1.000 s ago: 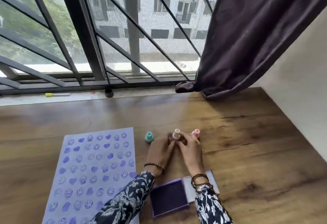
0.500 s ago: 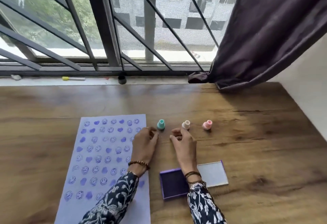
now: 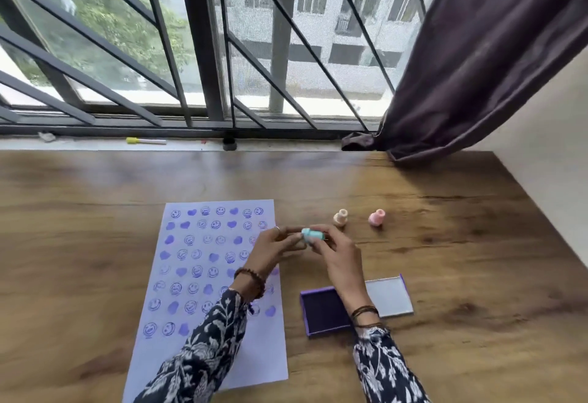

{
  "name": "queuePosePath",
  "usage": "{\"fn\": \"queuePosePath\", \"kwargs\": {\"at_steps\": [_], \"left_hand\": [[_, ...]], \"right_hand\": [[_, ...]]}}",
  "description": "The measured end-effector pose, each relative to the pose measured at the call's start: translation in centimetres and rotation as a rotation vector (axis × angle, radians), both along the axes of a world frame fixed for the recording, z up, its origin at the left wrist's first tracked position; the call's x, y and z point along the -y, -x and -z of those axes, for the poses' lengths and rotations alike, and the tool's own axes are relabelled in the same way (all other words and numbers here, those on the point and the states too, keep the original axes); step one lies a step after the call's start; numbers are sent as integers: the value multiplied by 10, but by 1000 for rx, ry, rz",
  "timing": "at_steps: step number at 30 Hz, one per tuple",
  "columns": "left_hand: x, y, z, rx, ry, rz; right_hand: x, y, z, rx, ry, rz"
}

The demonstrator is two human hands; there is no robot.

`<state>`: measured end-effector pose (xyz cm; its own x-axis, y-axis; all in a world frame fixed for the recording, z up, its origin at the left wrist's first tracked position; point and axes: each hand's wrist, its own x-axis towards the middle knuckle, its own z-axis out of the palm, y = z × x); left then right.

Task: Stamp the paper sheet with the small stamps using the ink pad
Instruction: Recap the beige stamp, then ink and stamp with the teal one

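A white paper sheet (image 3: 191, 275) lies on the wooden table, covered with purple smiley and heart prints. Both hands hold a small teal stamp (image 3: 310, 235) just above the table, right of the sheet's top edge. My left hand (image 3: 275, 249) pinches its left end and my right hand (image 3: 337, 253) grips its right end. A beige stamp (image 3: 340, 218) and a pink stamp (image 3: 377, 218) stand upright beyond my hands. The open purple ink pad (image 3: 321, 312) lies under my right wrist, its lid (image 3: 389, 296) flat to the right.
The wooden table (image 3: 445, 259) reaches a window sill with a yellow-capped marker (image 3: 144, 141) and a small black object (image 3: 229, 144). A dark curtain (image 3: 477, 68) hangs at the back right, touching the table. A white wall (image 3: 556, 163) borders the right side.
The teal stamp stood on the table before; now it is lifted and held between both hands. Both hands have drawn together. The camera view has tilted down and shifted.
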<state>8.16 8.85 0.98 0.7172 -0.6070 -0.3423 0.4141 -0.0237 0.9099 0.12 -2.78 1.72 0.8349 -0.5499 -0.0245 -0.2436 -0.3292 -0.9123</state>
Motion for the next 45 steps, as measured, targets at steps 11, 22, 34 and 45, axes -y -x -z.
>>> {"fn": "queuePosePath", "kwargs": {"at_steps": [11, 22, 34, 45], "left_hand": [[-29, 37, -11, 269, -138, 191], [-52, 42, 6, 874, -440, 497], [-52, 57, 36, 1283, -549, 502], [-58, 51, 20, 1181, -515, 583]], "right_hand": [[-39, 70, -21, 189, -723, 183], [-66, 96, -13, -226, 8, 337], [-97, 94, -4, -472, 780, 196], [-61, 62, -29, -773, 688, -42]]}}
